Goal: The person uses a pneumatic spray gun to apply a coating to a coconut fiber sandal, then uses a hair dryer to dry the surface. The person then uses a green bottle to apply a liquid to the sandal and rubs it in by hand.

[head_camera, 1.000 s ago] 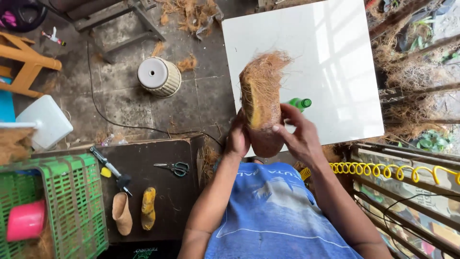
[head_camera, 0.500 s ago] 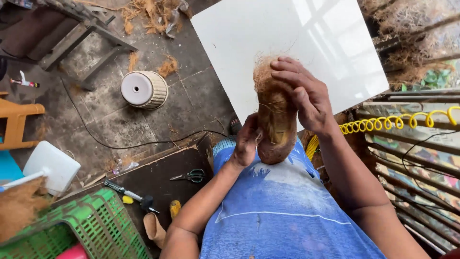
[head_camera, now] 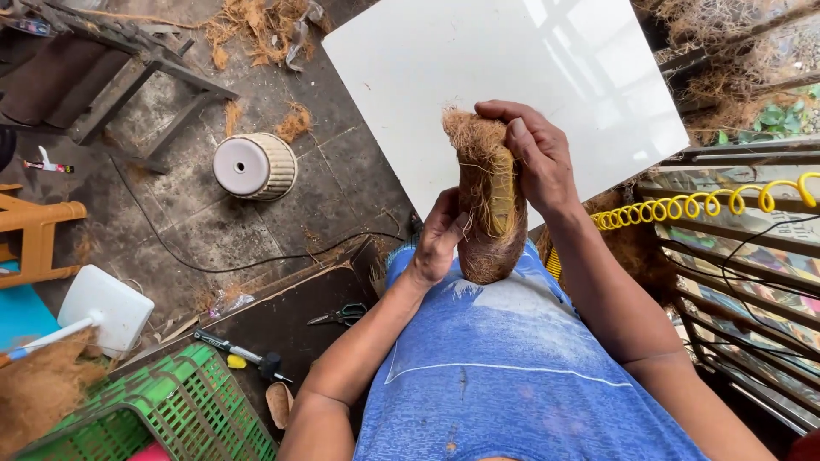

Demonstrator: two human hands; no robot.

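Two hands are holding a fibrous coconut husk piece (head_camera: 489, 205) upright in front of the person's chest.

The left hand (head_camera: 437, 239) is supporting the husk piece from the side, with its fingers (head_camera: 453, 224) closed against the lower brown part. The right hand (head_camera: 534, 158) is gripping the upper part, its fingers (head_camera: 504, 115) curling over the loose fibres at the top. Behind the husk piece, a white square board (head_camera: 547, 68) is lying on the floor. A round white spool (head_camera: 254, 166) is standing well apart on the left, and scissors (head_camera: 340, 316) are lying on a dark worktop (head_camera: 282, 329) near a green plastic crate (head_camera: 162, 410).
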